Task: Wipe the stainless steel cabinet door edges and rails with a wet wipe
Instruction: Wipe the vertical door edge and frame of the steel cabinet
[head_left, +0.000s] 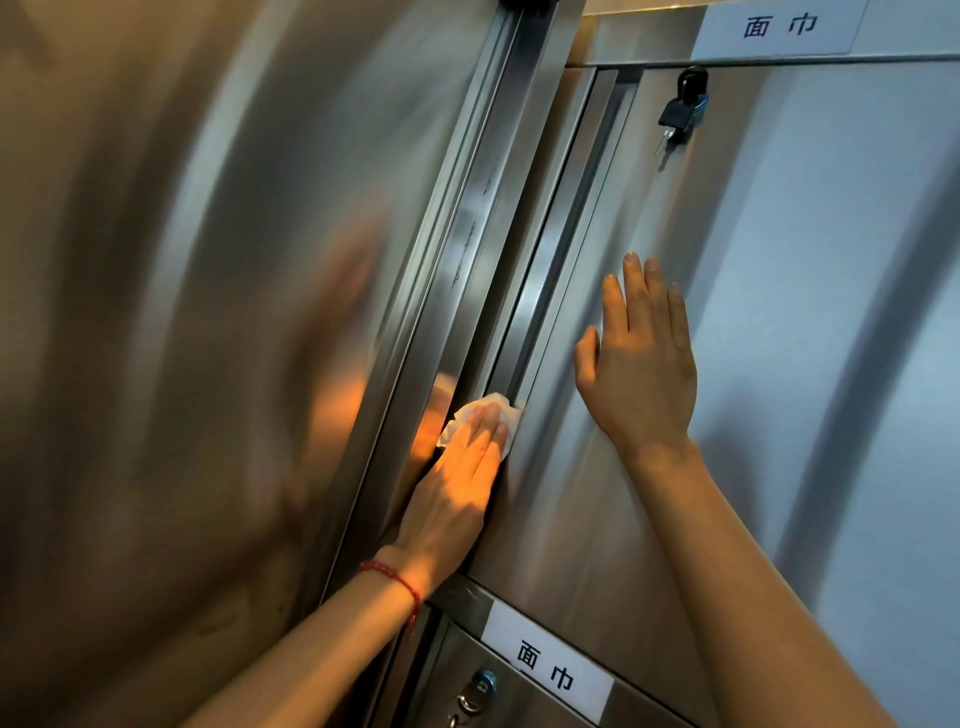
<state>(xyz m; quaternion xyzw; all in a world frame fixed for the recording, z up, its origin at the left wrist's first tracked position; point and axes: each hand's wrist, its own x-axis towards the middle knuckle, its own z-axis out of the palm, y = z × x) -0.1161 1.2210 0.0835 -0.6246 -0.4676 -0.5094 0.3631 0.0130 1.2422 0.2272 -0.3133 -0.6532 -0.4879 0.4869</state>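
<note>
The stainless steel cabinet door is braced by the flat, open right hand. At its left edge, the left hand presses the wet wipe into the rail with straight fingers. Best to follow the groove with steady pressure.

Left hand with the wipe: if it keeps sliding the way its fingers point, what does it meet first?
Probably nothing soon: the left hand and wet wipe point up the door-edge channel, which looks free to the top.
</note>
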